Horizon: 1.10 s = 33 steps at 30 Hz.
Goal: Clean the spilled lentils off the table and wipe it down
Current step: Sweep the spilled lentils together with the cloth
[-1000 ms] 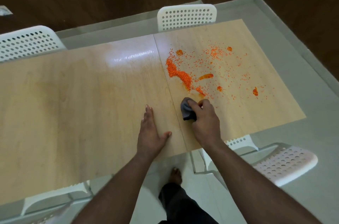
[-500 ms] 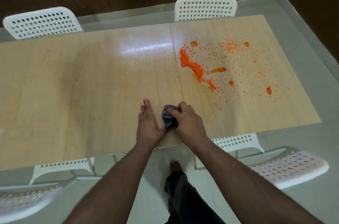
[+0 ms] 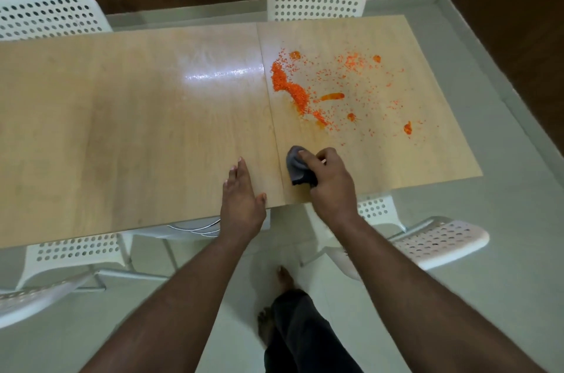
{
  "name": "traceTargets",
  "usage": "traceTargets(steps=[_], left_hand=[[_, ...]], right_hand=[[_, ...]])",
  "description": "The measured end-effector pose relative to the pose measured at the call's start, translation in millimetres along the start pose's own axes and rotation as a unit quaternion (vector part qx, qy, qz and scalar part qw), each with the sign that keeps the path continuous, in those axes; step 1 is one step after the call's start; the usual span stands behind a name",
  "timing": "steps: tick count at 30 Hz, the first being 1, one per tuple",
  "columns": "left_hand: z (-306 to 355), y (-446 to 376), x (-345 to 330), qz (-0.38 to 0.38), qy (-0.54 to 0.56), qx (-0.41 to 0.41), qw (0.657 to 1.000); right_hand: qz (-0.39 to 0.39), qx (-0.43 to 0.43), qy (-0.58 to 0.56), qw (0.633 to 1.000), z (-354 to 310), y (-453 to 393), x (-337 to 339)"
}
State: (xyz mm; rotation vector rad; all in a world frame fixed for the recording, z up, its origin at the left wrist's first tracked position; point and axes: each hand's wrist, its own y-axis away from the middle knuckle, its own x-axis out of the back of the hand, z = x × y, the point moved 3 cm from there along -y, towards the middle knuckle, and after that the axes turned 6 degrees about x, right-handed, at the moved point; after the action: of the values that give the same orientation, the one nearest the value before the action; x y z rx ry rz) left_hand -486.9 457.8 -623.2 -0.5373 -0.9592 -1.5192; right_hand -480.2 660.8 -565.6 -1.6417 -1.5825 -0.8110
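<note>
My right hand (image 3: 331,182) grips a bunched grey cloth (image 3: 296,168) on the wooden table (image 3: 122,128) near its front edge. My left hand (image 3: 241,192) lies flat, fingers together. Orange lentils (image 3: 290,87) lie scattered beyond the cloth, apart from it.

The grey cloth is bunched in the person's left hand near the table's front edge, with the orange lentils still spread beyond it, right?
Not quite: the head view shows the grey cloth gripped by the right hand; the left hand lies flat on the table. The lentils remain beyond.

Orange lentils (image 3: 290,88), grey cloth (image 3: 295,165), white perforated chairs (image 3: 316,1).
</note>
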Motion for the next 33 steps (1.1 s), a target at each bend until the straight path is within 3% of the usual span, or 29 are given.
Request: traceTargets(steps=[5,16,20,24,29,33], left_hand=[[14,4,-7,0.008,0.014,0.003,1.0],[64,-7,-46,-0.028,0.013,-0.023,0.999],[88,-4,-59,-0.02,0.019,-0.006,1.0],[98,-1,-70,0.001,0.051,0.046,0.998],[104,0,-76,0.033,0.057,0.09,0.994],[119,-1,-85,0.058,0.07,0.124,0.988]], right_hand=[[-0.095,0.041,0.063,0.993,9,30,-22],[-0.042,-0.071,0.049,0.995,101,-60,30],[-0.056,0.048,0.081,0.994,95,-48,49],[-0.15,0.135,0.104,0.974,104,2,44],[-0.15,0.136,0.103,0.974,138,-16,52],[-0.123,0.064,0.044,0.989,162,-79,72]])
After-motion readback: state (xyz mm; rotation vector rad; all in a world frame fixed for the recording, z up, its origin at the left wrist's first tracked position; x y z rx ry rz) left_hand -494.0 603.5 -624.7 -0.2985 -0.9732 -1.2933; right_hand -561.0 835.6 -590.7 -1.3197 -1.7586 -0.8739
